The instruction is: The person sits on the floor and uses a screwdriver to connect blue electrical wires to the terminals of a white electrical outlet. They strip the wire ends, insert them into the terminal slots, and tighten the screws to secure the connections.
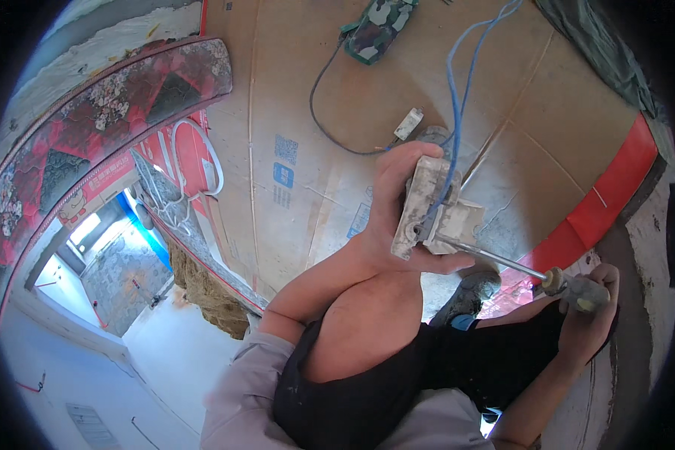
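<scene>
My left hand [386, 214] is wrapped round a dirty off-white plastic electrical fitting [421, 196], holding it above my bent knee. Blue wires [455, 82] come down from the top and run to the fitting's near face. In my right hand [586, 319] is a screwdriver [495, 257] with a long metal shaft and a murky, see-through handle. Its shaft points left, and the tip meets the fitting beside the wires. Whether the tip sits in a screw cannot be made out. My left fingers are partly hidden behind the fitting.
Flattened cardboard [300, 97] covers the surface ahead. On it lie a camouflage pouch [382, 30] and a small white connector [408, 124] on a dark cable. A floral pad [112, 112] and coiled white cable [216, 161] are left; dark green cloth [600, 49] is far right.
</scene>
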Available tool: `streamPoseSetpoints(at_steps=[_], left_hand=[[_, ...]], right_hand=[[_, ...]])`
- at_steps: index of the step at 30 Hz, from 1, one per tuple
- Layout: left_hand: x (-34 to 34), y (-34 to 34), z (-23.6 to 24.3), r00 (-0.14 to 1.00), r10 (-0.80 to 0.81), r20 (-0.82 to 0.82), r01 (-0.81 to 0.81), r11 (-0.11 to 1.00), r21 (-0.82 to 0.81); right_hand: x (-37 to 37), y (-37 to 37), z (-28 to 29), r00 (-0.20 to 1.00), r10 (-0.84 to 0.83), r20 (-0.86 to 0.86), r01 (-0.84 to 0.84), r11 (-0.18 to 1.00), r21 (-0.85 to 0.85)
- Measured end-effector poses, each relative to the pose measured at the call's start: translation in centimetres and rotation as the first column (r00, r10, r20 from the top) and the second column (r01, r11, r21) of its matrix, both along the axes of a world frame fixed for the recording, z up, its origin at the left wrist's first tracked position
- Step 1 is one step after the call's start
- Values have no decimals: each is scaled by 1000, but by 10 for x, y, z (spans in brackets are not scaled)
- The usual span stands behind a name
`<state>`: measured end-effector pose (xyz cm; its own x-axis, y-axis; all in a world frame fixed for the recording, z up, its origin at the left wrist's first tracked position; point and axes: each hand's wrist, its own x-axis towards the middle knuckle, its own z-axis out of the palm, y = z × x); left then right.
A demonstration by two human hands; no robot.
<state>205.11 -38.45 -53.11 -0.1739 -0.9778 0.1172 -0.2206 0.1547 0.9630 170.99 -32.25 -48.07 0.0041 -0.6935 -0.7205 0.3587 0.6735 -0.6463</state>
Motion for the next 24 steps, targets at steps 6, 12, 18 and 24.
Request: streamPoseSetpoints(at_steps=[6,12,18,24], left_hand=[[-5,-2,-2,1000,-9,14,9,999,-46],[-6,-2,-2,1000,3,20,-3,1000,-28],[-4,-3,0,1000,-23,11,24,996,-90],[-7,-4,-3,996,-19,91,34,987,-159]], right_hand=[[34,-12,6,996,-72,-53,54,958,-282],[7,-1,5,995,-80,-59,78,996,-32],[18,-8,3,993,-92,-79,84,992,-92],[36,-14,4,989,-101,-112,68,962,-263]])
